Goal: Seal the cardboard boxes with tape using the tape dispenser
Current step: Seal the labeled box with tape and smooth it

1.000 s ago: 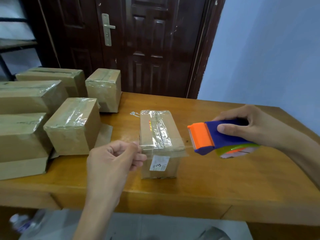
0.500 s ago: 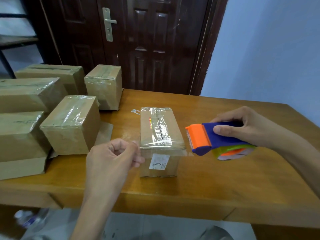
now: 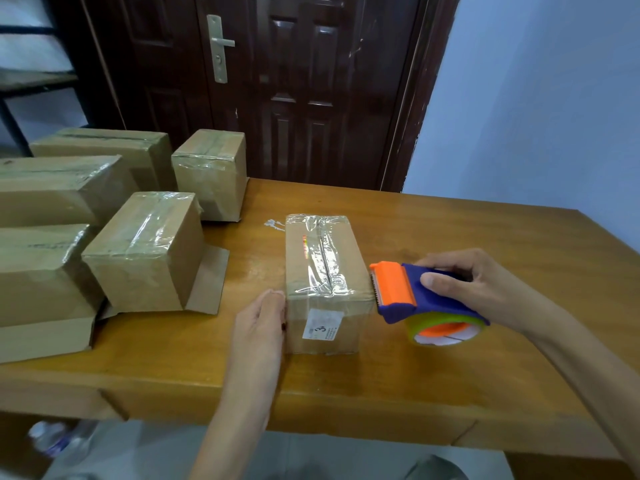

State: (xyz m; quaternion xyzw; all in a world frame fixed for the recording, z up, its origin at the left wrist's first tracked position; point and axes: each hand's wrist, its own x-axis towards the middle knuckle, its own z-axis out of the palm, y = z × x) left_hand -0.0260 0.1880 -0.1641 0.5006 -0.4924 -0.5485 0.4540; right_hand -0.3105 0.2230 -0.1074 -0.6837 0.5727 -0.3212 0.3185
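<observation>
A small cardboard box (image 3: 325, 271) with clear tape along its top seam and a white label on its near face stands in the middle of the wooden table (image 3: 450, 386). My left hand (image 3: 261, 322) presses flat against the box's left side near the top edge. My right hand (image 3: 474, 289) grips the blue and orange tape dispenser (image 3: 412, 296), whose toothed orange blade sits against the box's upper right edge. A clear strip of tape runs across the box's near top edge between the two hands.
Several taped cardboard boxes (image 3: 145, 251) are stacked at the table's left side. A dark wooden door (image 3: 294, 88) stands behind the table and a blue wall (image 3: 554, 98) to the right. A plastic bottle (image 3: 52, 441) lies on the floor at lower left.
My left hand moved right from pinching the tape end in the air to pressing it onto the box's left side. The dispenser came down and left to the box's right edge.
</observation>
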